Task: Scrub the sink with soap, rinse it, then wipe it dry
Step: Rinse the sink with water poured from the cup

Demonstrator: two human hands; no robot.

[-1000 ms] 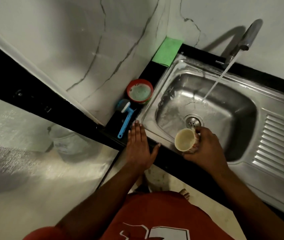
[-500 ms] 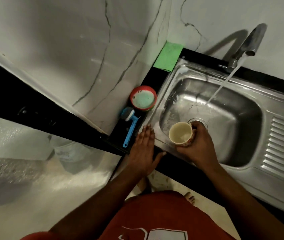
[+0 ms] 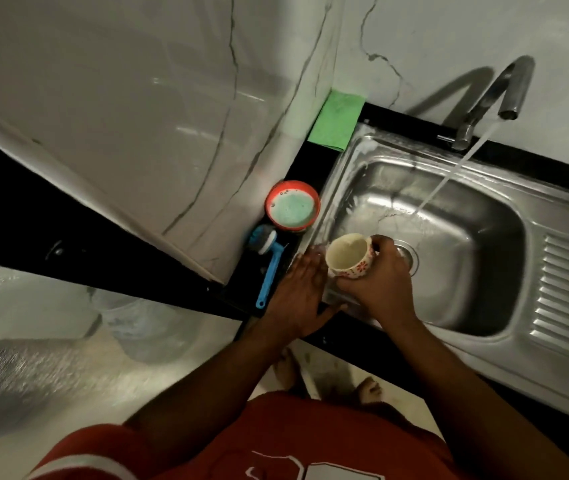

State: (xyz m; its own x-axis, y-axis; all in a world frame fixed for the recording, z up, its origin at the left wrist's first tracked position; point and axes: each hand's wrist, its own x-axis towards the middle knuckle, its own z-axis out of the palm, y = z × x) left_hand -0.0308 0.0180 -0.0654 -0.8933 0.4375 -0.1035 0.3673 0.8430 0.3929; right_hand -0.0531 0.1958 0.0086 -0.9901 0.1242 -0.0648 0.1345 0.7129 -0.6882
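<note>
Rinsing appears to be in hand: the tap (image 3: 505, 98) runs into the sink (image 3: 477, 216), whose left wall shows pale streaks, probably soap residue. Wiping dry remains to be done; the green cloth (image 3: 338, 121) lies on the worktop (image 3: 305, 168) at the back corner. The right hand (image 3: 380, 289) has its grip curled round a patterned cup (image 3: 349, 252), tilted over the basin's near-left edge and apparently empty. The left hand (image 3: 298, 292) lies flat on the rim, grip slack and holding nothing. The red bowl (image 3: 291, 206) holds greenish suds beside the blue brush (image 3: 269, 265).

The person wears a red short-sleeved shirt (image 3: 276, 438) with white outlined lettering (image 3: 314, 471) on the front, cut off by the lower frame edge. The left sleeve (image 3: 78, 452) carries a pale band near its hem. Both arms are bare down to the left hand (image 3: 297, 289) and right hand (image 3: 380, 282). The feet (image 3: 368, 389) are bare too.
</note>
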